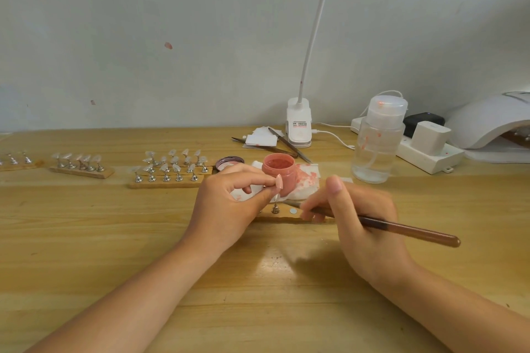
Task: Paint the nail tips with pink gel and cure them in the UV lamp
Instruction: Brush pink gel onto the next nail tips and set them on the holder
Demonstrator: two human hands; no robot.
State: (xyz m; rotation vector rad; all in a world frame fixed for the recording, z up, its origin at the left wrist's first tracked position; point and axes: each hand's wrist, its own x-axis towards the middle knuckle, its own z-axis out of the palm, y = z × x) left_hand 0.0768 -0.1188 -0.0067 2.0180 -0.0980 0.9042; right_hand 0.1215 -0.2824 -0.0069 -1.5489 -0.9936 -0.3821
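Roughly early — left hand (229, 203) pinches one pink-coated tip (278, 180) in front of the open jar (279, 170); right hand (355, 218) grips the brush (401, 229). Racks (169, 170) of clear tips look unpainted, lamp (487, 123) far right — curing not started, I'd judge.
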